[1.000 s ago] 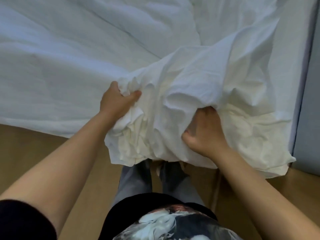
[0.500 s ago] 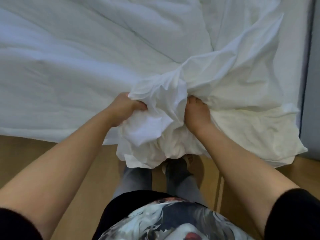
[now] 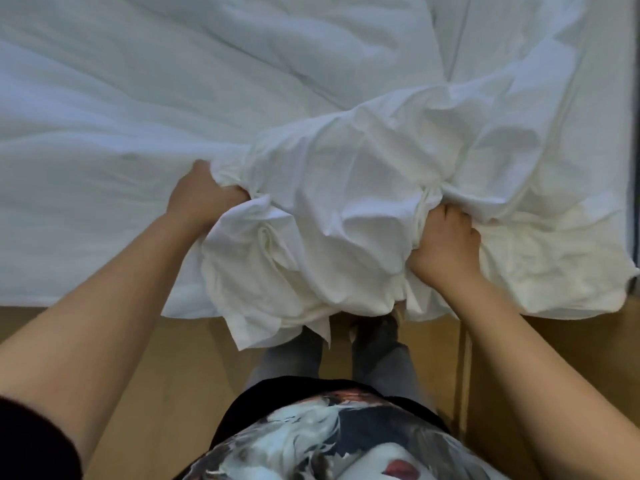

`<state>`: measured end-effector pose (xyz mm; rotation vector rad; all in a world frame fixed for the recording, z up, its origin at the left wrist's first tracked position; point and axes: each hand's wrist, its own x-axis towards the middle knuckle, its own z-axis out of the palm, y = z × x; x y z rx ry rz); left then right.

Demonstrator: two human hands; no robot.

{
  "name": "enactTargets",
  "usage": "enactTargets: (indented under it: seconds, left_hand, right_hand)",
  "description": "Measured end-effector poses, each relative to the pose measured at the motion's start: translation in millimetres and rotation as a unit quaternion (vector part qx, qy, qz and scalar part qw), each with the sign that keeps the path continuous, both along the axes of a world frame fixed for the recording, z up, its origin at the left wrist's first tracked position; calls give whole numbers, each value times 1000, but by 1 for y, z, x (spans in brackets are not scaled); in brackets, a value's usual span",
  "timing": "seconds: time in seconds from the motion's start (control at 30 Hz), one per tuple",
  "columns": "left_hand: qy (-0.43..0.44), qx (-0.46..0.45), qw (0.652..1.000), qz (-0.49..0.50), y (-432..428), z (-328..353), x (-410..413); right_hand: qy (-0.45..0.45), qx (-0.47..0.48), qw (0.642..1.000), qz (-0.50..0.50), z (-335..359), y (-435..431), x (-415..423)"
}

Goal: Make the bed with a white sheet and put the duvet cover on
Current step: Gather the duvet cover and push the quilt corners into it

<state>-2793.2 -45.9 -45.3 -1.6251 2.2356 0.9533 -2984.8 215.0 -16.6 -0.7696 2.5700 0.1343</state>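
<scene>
A bunched mass of white cloth, taken to be the duvet cover (image 3: 346,209), is held at the near edge of the bed (image 3: 69,292), toward its right corner. Part of it hangs over that edge above the floor (image 3: 156,375). A gathered fold at the left of the bunch is gripped by the left hand (image 3: 199,199), whose fingers are buried in the cloth. A tight fistful at the right is clenched in the right hand (image 3: 445,244).

Several layers appear to be caught in each grip. If the sheet (image 3: 138,98) underneath has been gathered in with them, it could be dragged out of place by the next pull. The opening of the cover may be lost inside so crumpled a bundle, and a twist could be worked in unnoticed. The loose flap (image 3: 277,330) dangling just above the feet could be trodden on and snagged. A creamier layer (image 3: 554,271) shows at the right corner — whether it is the duvet itself cannot be told — and it could slip off the edge if left unsupported.

The bed is covered by the white sheet, which is marked by long diagonal creases. The floor is pale brown and looks wooden. A grey wall or panel (image 3: 635,133) is seen close against the bed's right side.
</scene>
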Motion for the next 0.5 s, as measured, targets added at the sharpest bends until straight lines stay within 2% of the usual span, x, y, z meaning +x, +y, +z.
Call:
enactTargets:
  seconds: [0.1,0.13,0.2,0.27,0.3,0.5]
  left_hand:
    - [61,-46,997,-28,2,-2,-1]
    - [82,-51,994,-50,6,-3,-2]
    - [85,-49,992,-84,8,-6,-2]
    - [55,-62,990,-110,7,-10,6]
    - [41,-75,989,-123,4,-12,14]
    - [-24,-103,993,-47,4,-10,62]
  right_hand:
    - [13,-191,979,68,13,-15,41]
    - [19,-202,972,116,11,-22,53]
    - [-4,-104,976,189,-3,-40,59]
    - [-39,8,981,191,-22,-47,44]
    - [-37,29,983,178,-30,-45,35]
    - [-14,10,986,165,-41,-38,33]
